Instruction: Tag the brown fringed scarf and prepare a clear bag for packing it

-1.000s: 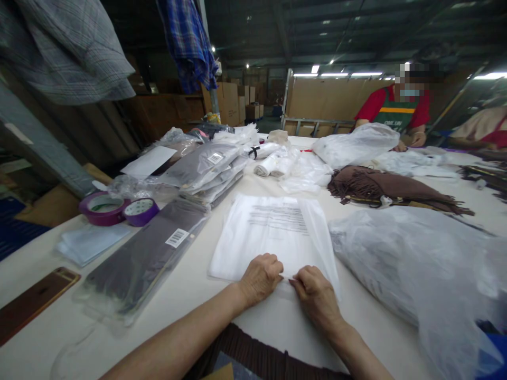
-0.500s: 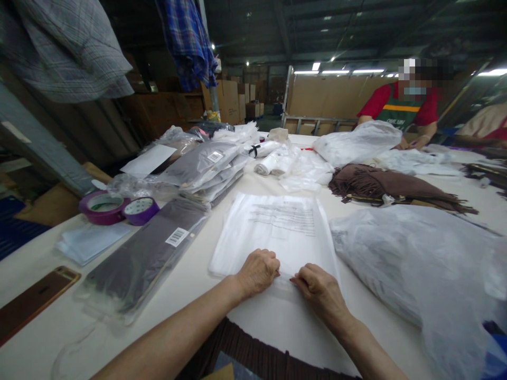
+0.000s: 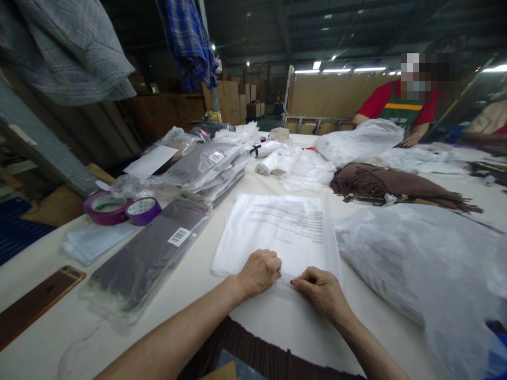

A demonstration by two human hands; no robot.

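A stack of clear plastic bags (image 3: 273,232) with printed lines of text lies flat in front of me. At its near edge my left hand (image 3: 259,272) is closed, pinching the edge of a plastic bag. Just to its right, my right hand (image 3: 320,290) grips the same near edge between thumb and forefinger, a red fingernail showing. Exactly how many layers the fingers hold is hidden. Below my arms, dark brown fringe (image 3: 261,348) hangs along the near side of the table.
To the left lie a bagged grey item (image 3: 146,258) with a barcode, purple tape rolls (image 3: 142,211) and a phone (image 3: 43,301). Packed items (image 3: 202,163) are piled behind. On the right rest a large plastic bag (image 3: 428,253) and a brown fringed item (image 3: 396,184). A co-worker (image 3: 400,111) stands across the table.
My right hand has shifted slightly, its fingers straighter at the bag's edge. My left hand stays nearly in place. The co-worker's arms have moved a little.
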